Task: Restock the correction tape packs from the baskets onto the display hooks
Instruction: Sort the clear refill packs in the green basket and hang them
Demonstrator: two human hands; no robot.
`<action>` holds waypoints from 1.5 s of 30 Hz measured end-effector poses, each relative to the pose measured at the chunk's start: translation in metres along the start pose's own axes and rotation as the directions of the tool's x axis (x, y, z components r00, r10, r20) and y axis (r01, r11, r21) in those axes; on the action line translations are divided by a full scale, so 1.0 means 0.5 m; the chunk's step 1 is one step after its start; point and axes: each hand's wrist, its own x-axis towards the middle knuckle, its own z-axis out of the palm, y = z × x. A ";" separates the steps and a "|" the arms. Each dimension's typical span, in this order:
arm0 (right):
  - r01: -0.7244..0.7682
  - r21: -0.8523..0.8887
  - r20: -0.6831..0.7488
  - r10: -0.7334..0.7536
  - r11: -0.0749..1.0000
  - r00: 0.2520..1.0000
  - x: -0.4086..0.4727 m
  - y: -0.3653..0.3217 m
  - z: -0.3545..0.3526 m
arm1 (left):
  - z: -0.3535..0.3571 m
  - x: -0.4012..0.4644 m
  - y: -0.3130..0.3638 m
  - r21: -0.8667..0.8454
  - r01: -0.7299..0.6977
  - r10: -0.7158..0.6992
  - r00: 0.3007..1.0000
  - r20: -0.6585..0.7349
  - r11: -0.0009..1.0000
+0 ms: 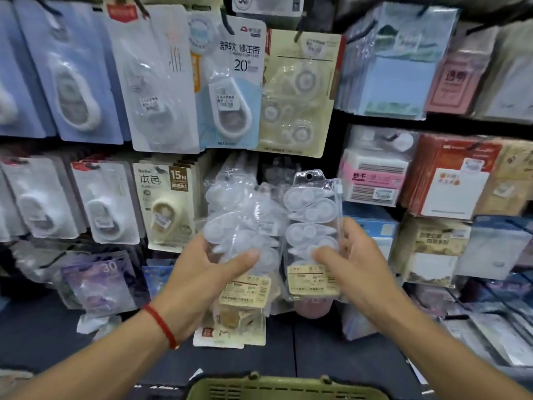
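Note:
My left hand (202, 272) grips the lower part of a bunch of clear correction tape packs (242, 223) that seems to hang in front of the display, its tan labels below my thumb. My right hand (349, 261) holds a single clear correction tape pack (313, 209) upright beside the bunch, with its hang hole (309, 176) at the top and a tan label at the bottom. The hook behind the packs is hidden. A red cord is around my left wrist.
Carded correction tapes (227, 82) hang in rows across the wall. Sticky-note packs (389, 70) fill the right side. A green basket rim (277, 385) sits at the bottom centre. More flat packs (490, 336) lie low on the right.

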 end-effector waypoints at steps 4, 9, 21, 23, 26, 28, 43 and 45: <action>-0.016 -0.035 0.020 0.017 0.999 1.000 0.027 0.009 0.005 | -0.032 0.004 -0.030 0.111 -0.109 0.124 0.982 -0.146 0.988; -0.031 0.001 0.019 0.031 1.000 0.999 0.043 0.002 0.017 | -0.053 0.012 -0.034 0.170 -0.203 0.234 0.955 -0.182 0.964; -0.055 -0.253 -0.096 0.032 0.966 0.995 0.035 -0.003 0.030 | -0.061 0.003 -0.031 0.125 -0.251 0.273 0.938 -0.211 0.960; 0.051 -0.452 -0.150 -0.132 0.890 0.980 0.024 -0.009 0.040 | -0.056 0.002 -0.031 0.095 -0.239 0.253 0.951 -0.176 0.966; 0.056 -0.294 0.016 -0.053 0.954 0.998 0.007 -0.009 0.065 | -0.041 -0.002 -0.037 0.036 -0.192 0.195 0.975 -0.107 0.981; 0.008 -0.169 0.149 0.018 0.986 0.989 0.000 -0.005 0.082 | -0.023 -0.007 -0.041 -0.024 -0.149 0.147 0.987 -0.072 0.989; -0.058 0.211 -0.111 0.083 0.976 0.990 0.018 -0.025 0.040 | -0.009 -0.010 -0.033 -0.253 -0.183 0.147 0.977 -0.154 0.950; -0.064 0.225 -0.103 0.089 0.972 0.991 0.020 -0.028 0.037 | -0.014 -0.007 -0.033 -0.248 -0.218 0.180 0.969 -0.169 0.944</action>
